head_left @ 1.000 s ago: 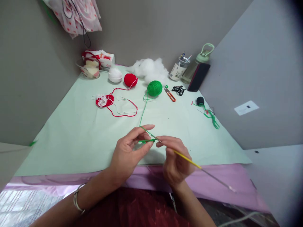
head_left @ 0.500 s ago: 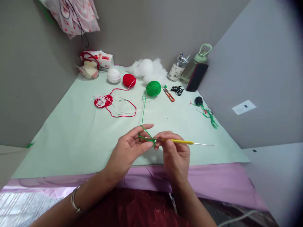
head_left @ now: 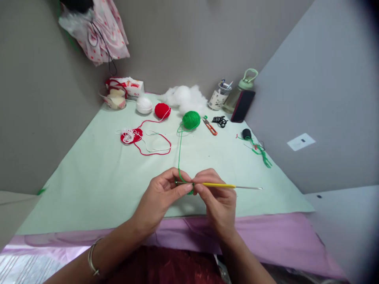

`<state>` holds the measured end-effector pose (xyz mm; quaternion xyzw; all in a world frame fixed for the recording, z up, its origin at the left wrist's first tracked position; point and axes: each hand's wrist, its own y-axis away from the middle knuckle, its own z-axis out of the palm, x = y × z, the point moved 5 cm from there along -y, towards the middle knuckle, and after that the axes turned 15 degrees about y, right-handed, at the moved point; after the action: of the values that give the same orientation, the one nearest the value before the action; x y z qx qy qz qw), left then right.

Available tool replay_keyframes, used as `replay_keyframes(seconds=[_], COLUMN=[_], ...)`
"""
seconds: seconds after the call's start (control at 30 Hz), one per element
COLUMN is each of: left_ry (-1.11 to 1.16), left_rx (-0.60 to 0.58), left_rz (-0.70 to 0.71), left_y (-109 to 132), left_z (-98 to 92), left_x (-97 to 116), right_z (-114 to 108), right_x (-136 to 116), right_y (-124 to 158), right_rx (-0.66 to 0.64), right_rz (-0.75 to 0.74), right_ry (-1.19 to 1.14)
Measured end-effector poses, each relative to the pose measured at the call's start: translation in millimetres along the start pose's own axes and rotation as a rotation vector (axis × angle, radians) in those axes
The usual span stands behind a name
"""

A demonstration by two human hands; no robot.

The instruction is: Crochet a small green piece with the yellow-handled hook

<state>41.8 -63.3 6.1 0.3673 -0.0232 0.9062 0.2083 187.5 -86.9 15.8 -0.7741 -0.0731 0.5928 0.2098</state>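
Green crochet piece [head_left: 191, 192], lower centre of frame; likely light, soft, best pinched at edge. Left hand [head_left: 160, 198]: thumb and forefinger closed on it. Right hand [head_left: 219, 205]: fingers closed round yellow-handled crochet hook [head_left: 219, 185].

green piece [head_left: 191, 192] partly hidden, black item [head_left: 77, 4] cropped

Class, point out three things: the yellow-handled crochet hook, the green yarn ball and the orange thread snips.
Yellow-handled crochet hook [head_left: 219, 185]: head view, on its yellow grip.
Green yarn ball [head_left: 191, 120]: head view, middle of the wound yarn.
Orange thread snips [head_left: 211, 129]: head view, on the orange handle.
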Motion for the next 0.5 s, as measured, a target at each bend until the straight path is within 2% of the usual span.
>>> replay_keyframes(seconds=[0.17, 0.27, 0.37, 0.4, 0.47, 0.5], left_ry=[0.075, 0.137, 0.197, 0.22, 0.285, 0.317], left_rx=[0.086, 0.081, 0.075, 0.083, 0.128, 0.159], left_rz=[-0.023, -0.035, -0.033, -0.004, 0.129, 0.203], left_y=[-3, -6, -11, -12, -13, -11], left_z=[-1.8, -1.9, 0.0, 0.3, -1.7, -4.1], left_x=[15, 26, 45, 55, 83, 100], right_z=[-2, 12, 31, 35, 32, 28], right_x=[-1, 0, 11, 19, 39, 49], right_y=[-19, -30, -41, -48, -71, -84], right_rx=[-0.146, -0.424, -0.729, -0.765, -0.695, -0.66], right_rz=[0.075, 0.068, -0.047, -0.099, -0.18, -0.183], right_ry=[0.02, 0.029, 0.175, 0.301, 0.629, 0.702])
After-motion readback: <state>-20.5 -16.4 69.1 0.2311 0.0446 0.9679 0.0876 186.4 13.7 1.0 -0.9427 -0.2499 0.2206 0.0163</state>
